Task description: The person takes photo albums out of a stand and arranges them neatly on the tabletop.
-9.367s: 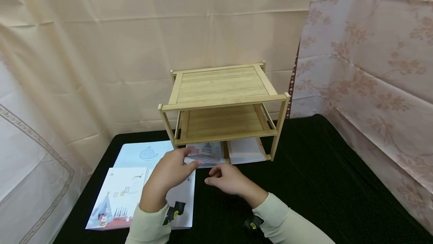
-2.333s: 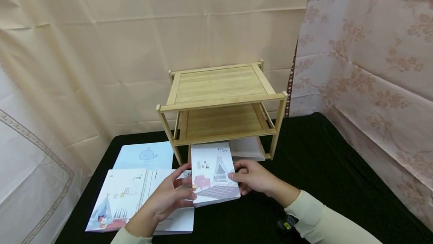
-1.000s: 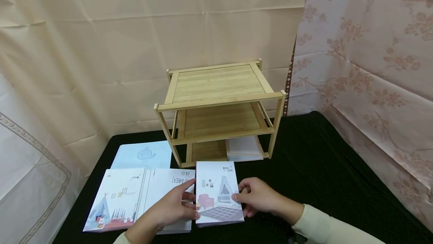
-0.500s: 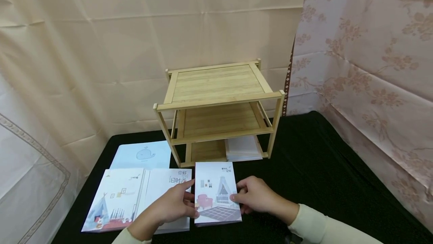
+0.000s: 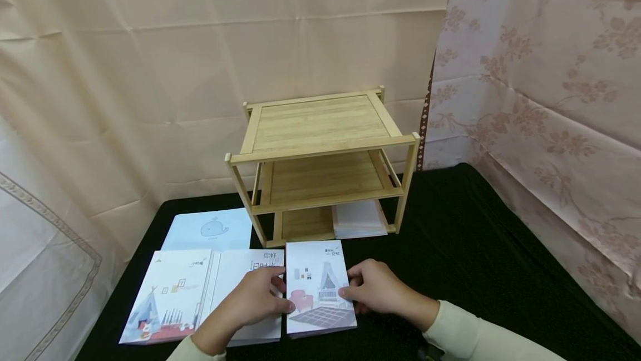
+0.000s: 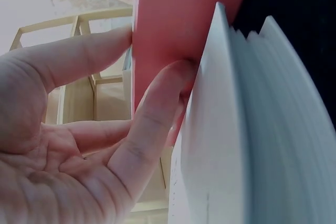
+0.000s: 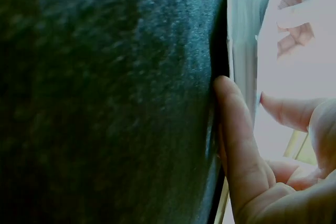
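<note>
A small thick photo album (image 5: 312, 261) with a tent and a pink armchair on its cover lies face up on the black cloth, before the shelf. My left hand (image 5: 255, 301) holds its left side, thumb at the cover's edge and fingers against the pink spine (image 6: 168, 19). With my right hand (image 5: 380, 288) I pinch the opposite edge; the thumb is on the cover and a finger (image 7: 236, 114) reaches below it. The page edges (image 7: 245, 35) face the right wrist camera. Under my left hand is another white album (image 5: 232, 277), partly hidden.
A wooden shelf rack (image 5: 320, 122) stands behind, with white albums (image 5: 359, 219) on the right of its bottom tier. At left lie an album with a blue tent (image 5: 170, 288) and a pale blue whale-covered one (image 5: 207, 230). Curtains (image 5: 150, 72) hang behind the black-covered table (image 5: 466, 250).
Earlier both hands were empty and the album lay on the bottom tier. It was then drawn out toward me, onto the cloth. Over the last second hands and album have hardly moved.
</note>
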The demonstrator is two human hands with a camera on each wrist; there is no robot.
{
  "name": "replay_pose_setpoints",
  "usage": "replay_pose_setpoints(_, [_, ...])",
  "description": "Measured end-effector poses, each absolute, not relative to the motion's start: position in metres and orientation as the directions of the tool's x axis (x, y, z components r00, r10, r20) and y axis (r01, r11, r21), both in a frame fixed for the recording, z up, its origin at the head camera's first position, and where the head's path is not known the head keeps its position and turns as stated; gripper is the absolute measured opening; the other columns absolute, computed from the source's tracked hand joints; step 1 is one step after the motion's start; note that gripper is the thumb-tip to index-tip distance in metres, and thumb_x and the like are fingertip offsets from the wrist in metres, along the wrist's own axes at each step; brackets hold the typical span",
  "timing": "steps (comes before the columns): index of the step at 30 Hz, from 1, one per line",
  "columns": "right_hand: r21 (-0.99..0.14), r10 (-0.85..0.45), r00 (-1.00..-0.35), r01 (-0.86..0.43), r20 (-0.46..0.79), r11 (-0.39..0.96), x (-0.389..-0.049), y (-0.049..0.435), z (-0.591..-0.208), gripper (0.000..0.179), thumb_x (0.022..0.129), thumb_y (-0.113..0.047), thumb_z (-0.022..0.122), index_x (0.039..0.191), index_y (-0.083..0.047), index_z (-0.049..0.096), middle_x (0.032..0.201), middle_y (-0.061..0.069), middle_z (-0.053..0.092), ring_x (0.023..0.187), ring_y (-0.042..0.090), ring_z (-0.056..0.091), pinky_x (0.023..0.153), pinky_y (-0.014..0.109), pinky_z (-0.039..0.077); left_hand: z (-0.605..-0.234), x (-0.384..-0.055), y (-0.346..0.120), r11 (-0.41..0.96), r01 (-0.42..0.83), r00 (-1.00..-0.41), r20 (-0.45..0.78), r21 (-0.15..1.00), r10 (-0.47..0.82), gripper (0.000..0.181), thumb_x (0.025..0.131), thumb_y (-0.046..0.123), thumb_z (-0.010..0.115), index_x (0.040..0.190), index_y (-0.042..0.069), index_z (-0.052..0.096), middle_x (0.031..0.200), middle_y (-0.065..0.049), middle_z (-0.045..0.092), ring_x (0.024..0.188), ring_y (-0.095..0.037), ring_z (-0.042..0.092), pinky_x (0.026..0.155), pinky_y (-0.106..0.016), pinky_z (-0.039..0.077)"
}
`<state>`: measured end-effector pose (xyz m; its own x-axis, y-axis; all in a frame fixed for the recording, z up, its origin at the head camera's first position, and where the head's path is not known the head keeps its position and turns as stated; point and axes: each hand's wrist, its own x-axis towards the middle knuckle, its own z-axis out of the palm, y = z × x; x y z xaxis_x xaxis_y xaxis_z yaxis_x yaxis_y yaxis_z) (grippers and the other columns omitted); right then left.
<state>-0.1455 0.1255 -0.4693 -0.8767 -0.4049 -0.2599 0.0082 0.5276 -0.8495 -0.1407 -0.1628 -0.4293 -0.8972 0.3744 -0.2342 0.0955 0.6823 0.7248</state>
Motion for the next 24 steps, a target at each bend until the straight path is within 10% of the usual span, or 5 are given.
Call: replay_pose_setpoints(24, [-0.832, -0.392, -0.871, 0.034, -0.296, 0.553, -0.1497, 0.1170, -0.4682, 0.024, 0.086, -0.023, 0.083, 0.106, -0.012, 0.074, 0.078, 0.004, 0.068, 0.063, 0.018, 0.070, 0.056, 0.030, 0.060, -0.4298, -0.1425, -0.1681, 0.696, 0.063, -0.904, -0.254, 0.715, 0.344, 0.079, 0.071, 0.013, 0.092, 0.139, -0.009, 0.058, 0.093, -0.005, 0.069, 0.079, -0.018, 0.065, 0.062, -0.033, 0.054])
